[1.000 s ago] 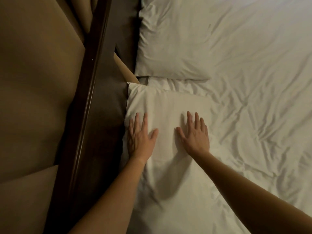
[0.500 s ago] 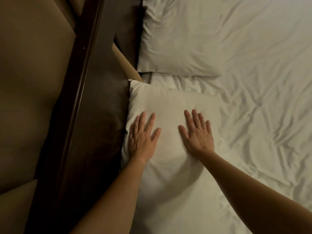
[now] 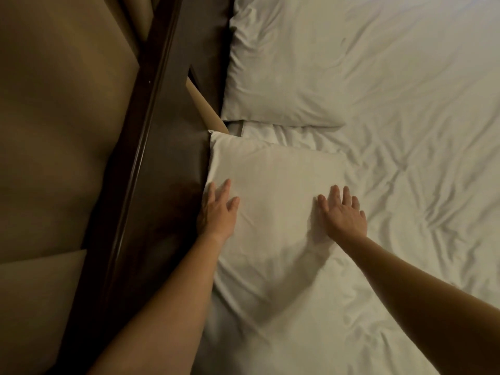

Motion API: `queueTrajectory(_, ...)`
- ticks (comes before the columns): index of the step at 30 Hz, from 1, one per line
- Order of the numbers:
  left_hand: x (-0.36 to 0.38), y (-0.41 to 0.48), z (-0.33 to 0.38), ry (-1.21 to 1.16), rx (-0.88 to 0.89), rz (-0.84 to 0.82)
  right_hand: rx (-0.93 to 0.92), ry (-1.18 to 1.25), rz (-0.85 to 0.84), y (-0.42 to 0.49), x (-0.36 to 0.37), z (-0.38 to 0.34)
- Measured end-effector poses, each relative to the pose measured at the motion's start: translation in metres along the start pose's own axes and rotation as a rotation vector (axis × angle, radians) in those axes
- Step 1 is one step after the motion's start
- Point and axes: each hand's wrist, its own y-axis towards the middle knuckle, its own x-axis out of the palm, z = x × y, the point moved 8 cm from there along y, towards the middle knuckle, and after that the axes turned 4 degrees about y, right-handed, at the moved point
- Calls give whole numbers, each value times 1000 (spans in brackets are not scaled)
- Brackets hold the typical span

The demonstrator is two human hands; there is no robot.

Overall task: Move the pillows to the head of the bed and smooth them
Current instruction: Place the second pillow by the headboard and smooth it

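Note:
Two white pillows lie against the dark wooden headboard [image 3: 167, 147]. The near pillow [image 3: 276, 185] is under both my hands. My left hand [image 3: 217, 212] rests flat on its left edge, right beside the headboard, fingers spread. My right hand [image 3: 342, 212] lies flat near the pillow's right edge, fingers apart. Neither hand holds anything. The far pillow [image 3: 284, 66] lies beyond it, with a narrow gap between the two.
A wrinkled white duvet [image 3: 422, 163] covers the bed to the right of the pillows. Left of the headboard is a tan padded wall panel [image 3: 59, 131]. A beige strip [image 3: 205, 109] shows in the gap at the pillows' corners.
My hands have slid apart over the near pillow: the left toward the headboard edge, the right toward the pillow's right edge. The view shifted slightly.

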Motion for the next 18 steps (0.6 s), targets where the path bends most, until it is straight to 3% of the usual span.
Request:
queueTrajectory(2, -7, -16, 13, 31, 20, 79, -47, 24, 37, -18, -3, -5)
queueTrajectory(5, -4, -57, 45, 130, 256, 235, -201, 8, 104, -56, 8, -29)
queueTrajectory(8, 21, -95, 57, 125, 379, 266, -306, 16, 109, -92, 39, -47)
queueTrajectory(12, 60, -118, 31, 225, 386, 250, -383, 36, 89, -114, 84, -45)
queueTrajectory(18, 69, -120, -18, 294, 346, 306, -311, -5, 129, -100, 90, -1)
